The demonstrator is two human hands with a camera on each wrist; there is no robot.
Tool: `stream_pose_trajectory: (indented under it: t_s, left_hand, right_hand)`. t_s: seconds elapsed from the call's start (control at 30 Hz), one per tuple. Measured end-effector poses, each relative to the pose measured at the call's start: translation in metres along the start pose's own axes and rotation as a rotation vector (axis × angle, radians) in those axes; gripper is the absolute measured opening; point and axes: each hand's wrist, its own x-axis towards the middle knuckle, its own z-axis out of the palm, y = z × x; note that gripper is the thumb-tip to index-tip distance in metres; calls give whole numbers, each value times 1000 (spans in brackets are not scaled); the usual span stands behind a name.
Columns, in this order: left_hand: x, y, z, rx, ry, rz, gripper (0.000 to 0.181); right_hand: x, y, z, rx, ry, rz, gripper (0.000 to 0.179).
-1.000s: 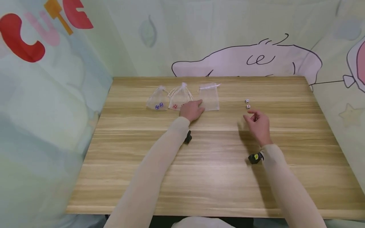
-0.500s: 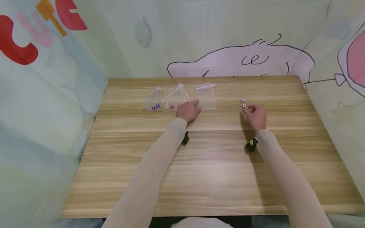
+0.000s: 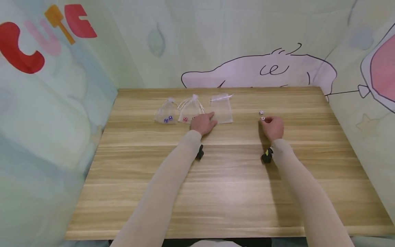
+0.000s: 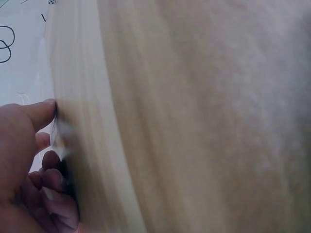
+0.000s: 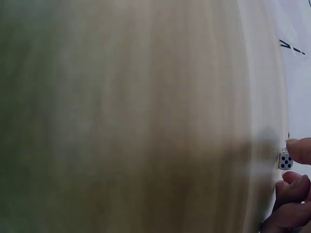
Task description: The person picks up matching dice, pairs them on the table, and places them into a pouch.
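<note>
My right hand (image 3: 273, 128) has a white die (image 3: 263, 118) between thumb and fingertips at the table's right side. The right wrist view shows that die (image 5: 285, 161) with a five-dot face, framed by the fingers. Just behind it lies another white die (image 3: 261, 112). My left hand (image 3: 202, 124) rests at the left edge of a flat, sheer white drawstring pouch (image 3: 223, 109), index finger extended onto it. Left of that, a tied pouch (image 3: 192, 107) contains red dice (image 3: 185, 119), partly hidden by the hand. A third tied pouch (image 3: 163, 111) contains two blue dice (image 3: 168, 119).
The wooden table (image 3: 228, 192) meets a printed fabric backdrop (image 3: 216, 41) at its back edge. More printed fabric hangs along the left and right sides. Each wrist carries a small black camera, as on the right wrist camera (image 3: 267, 156).
My right hand has moved forward and slightly left to the nearer white die, its fingers closing around it. The left hand has stayed at the flat pouch. The head view has shifted slightly.
</note>
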Motion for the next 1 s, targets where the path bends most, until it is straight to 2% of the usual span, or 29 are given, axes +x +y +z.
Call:
stream_pose_trajectory:
  t_s: [0.13,0.33,0.47,0.67,0.8,1.0]
  left_hand:
    - [1,1,0,0,-7,5,55]
    - [3,-1,2,-3,-4,8,54]
    - [3,-1,3,-17,1,2,53]
    - [1,-1,1,-33,9,-4,53]
    - [0,-1,1,-35,9,-3,54]
    - [-1,0,1,-33,13,-1,53]
  right_hand:
    - [2,1,0,-30,3,9,33]
    - [1,-1,-2,-9,-47,23,33]
    - [-1,-1,-3,5,-68,4,32]
    - [-7,0,-9,25,-79,-75,30]
    - [-15,-1,-14,20,-87,-158,27]
    - [-36,-4,-23,26,-175,-263,22]
